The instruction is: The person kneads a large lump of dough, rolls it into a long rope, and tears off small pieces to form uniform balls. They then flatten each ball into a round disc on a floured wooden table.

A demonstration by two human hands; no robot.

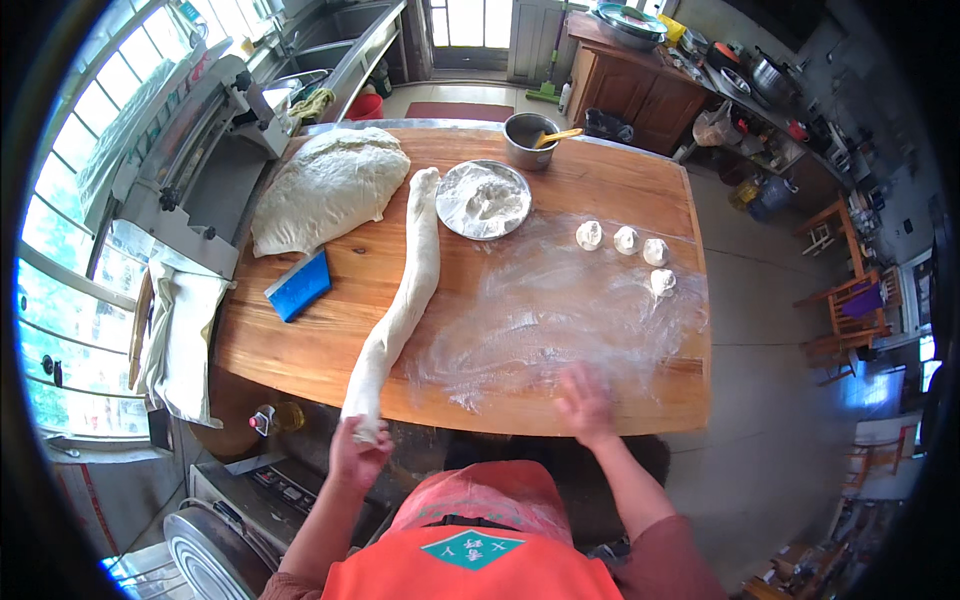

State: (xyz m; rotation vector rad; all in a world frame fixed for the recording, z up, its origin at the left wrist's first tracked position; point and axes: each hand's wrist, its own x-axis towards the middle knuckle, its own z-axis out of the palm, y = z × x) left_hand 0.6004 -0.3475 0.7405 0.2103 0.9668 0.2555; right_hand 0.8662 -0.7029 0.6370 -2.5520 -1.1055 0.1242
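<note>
A long rope of dough (401, 307) runs across the wooden table (525, 405), and its near end hangs at the front edge. My left hand (361, 456) grips that near end. Over the floured front part of the tabletop is my right hand (585, 405), blurred, fingers spread, holding nothing. Beside the rope's far end sits a metal bowl of flour (484, 199). Several small dough pieces (626, 240) lie toward the right side. At the left a large mass of dough (334, 187) rests near a dough scraper (300, 286) with a blue handle.
A metal pot (531, 142) with a yellow-handled utensil stands at the table's far edge. Left of the table is a dough-rolling machine (217, 157). An oil bottle (277, 418) stands below the front left edge. A wooden cabinet (630, 82) lies beyond the far right corner.
</note>
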